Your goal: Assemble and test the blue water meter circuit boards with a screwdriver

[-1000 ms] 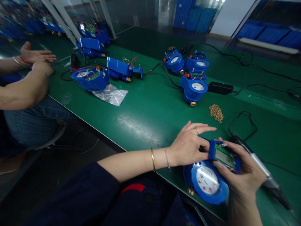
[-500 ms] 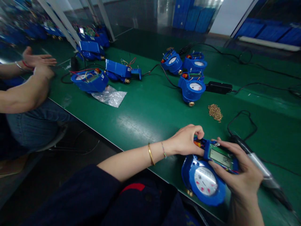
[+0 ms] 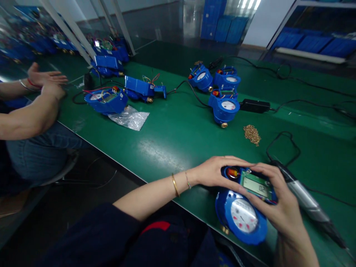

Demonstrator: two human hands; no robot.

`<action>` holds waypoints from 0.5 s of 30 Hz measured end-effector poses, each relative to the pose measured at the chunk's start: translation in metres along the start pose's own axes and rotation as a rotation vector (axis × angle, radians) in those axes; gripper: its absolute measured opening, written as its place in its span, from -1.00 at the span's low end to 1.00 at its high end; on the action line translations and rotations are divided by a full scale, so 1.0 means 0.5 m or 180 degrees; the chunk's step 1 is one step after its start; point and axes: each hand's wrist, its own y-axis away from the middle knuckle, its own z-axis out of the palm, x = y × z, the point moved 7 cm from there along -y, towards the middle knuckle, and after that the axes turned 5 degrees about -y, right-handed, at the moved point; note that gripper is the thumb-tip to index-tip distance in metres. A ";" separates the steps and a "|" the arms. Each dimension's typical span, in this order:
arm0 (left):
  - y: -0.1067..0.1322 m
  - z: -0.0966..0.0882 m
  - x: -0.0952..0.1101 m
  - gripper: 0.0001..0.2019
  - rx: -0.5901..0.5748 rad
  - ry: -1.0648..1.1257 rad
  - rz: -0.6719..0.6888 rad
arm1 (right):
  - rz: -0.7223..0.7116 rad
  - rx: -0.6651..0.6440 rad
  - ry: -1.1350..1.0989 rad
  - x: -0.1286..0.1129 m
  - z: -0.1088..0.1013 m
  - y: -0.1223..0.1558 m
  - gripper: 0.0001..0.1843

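Note:
A blue water meter (image 3: 260, 226) with a round white dial (image 3: 244, 215) sits tilted near the bench's front edge. Its upper housing lies uncovered, showing a green circuit board with a grey display (image 3: 257, 185) and an orange-red part (image 3: 232, 172) beside it. My left hand (image 3: 213, 171) spans that housing from the left, thumb along the near side and fingers along the far side. From the right, my right hand (image 3: 286, 202) grips the other end, its thumb beside the display. Parts of the housing edges are hidden under the fingers.
An electric screwdriver (image 3: 306, 198) lies right of my right hand. Beyond are a pile of small brass screws (image 3: 251, 134), a black power adapter (image 3: 255, 105) and several blue meters (image 3: 226, 107). Left are more meters (image 3: 107, 102), a clear plastic bag (image 3: 133, 118) and a co-worker's arms (image 3: 36, 107).
My left hand has moved from curled fingers over the orange-red part to stretched along the housing's edges, uncovering that part. My right hand stays on the meter. The view has shifted slightly.

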 end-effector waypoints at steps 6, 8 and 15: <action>0.003 -0.002 -0.003 -0.47 0.0091 -0.0210 0.0082 | 0.0450 -0.0089 -0.0498 0.023 0.004 0.034 -0.33; -0.002 -0.009 0.008 -0.47 -0.0027 -0.0364 0.0094 | 0.0698 -0.0039 -0.0998 0.031 0.010 0.049 -0.24; -0.012 -0.012 0.018 -0.46 -0.0241 -0.0691 0.0054 | 0.0869 0.0789 -0.1853 0.050 0.004 0.094 -0.48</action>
